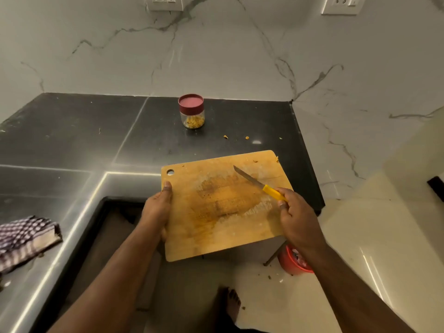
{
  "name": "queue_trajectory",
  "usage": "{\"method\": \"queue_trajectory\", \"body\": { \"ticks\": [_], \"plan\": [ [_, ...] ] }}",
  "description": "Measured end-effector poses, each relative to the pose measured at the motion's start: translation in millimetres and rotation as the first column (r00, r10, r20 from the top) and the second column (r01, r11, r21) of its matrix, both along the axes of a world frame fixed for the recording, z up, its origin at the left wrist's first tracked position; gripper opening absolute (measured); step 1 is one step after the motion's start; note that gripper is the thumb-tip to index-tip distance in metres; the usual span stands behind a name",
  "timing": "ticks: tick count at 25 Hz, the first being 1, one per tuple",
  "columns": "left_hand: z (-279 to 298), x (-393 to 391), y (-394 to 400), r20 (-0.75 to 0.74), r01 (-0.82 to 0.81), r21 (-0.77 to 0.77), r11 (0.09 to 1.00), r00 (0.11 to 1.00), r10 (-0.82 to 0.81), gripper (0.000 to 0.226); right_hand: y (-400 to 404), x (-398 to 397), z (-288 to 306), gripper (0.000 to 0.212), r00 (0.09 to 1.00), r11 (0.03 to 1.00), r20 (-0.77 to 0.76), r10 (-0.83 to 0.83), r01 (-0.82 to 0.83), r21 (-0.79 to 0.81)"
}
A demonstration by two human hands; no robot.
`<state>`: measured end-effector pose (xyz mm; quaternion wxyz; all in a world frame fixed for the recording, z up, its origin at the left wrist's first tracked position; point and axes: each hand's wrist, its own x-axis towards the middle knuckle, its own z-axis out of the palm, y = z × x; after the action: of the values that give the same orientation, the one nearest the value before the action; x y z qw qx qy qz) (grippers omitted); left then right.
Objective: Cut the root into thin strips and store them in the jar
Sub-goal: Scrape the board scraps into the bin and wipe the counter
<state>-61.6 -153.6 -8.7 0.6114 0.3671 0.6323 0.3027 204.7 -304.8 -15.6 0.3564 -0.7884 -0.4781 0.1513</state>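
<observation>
Left hand grips board edge. Right hand holds knife. Jar capped, strips inside. Board sticks past counter; could tip, knife slide off.

Both forearms are bare from the lower edge of the view up to the wrists, with no sleeve showing on either. The left hand wears no glove, ring or band that can be seen, and its thumbnail is short and plain. The right hand is likewise ungloved, its wrist without watch or bracelet. Below, one bare foot shows on the floor, toes uncovered, without shoe or sock.
</observation>
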Motion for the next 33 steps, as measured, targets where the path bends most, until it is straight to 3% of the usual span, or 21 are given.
{"method": "queue_trajectory", "body": {
  "ticks": [5, 13, 21, 26, 33],
  "plan": [
    [-12.9, -2.7, -80.5, 0.101, -0.042, -0.05, 0.998, 0.994, 0.047, 0.04, -83.7, -34.5, -8.6, 0.019, 0.999, 0.999, 0.015, 0.042, -0.042, -0.008],
    [-50.1, 11.4, -194.2, 0.089, -0.039, -0.169, 0.985, 0.995, 0.054, 0.038, -215.6, -35.0, -40.9, 0.017, 0.996, 0.996, 0.026, 0.083, -0.081, -0.047],
    [-107.5, 103.9, -267.1, 0.063, -0.14, -0.241, 0.961, 0.985, 0.159, 0.044, -273.8, 55.3, -105.5, 0.016, 0.979, 0.968, 0.003, 0.202, -0.199, -0.154],
    [-187.1, 180.3, -322.9, 0.028, -0.312, -0.359, 0.88, 0.938, 0.344, 0.063, -300.8, 141.8, -169.2, 0.024, 0.955, 0.931, -0.012, 0.297, -0.292, -0.221],
    [-252.0, 271.5, -347.0, 0.177, -0.365, -0.481, 0.797, 0.85, 0.496, 0.055, -308.3, 214.8, -243.0, 0.017, 0.924, 0.885, -0.048, 0.38, -0.378, -0.272]
  ]
}}
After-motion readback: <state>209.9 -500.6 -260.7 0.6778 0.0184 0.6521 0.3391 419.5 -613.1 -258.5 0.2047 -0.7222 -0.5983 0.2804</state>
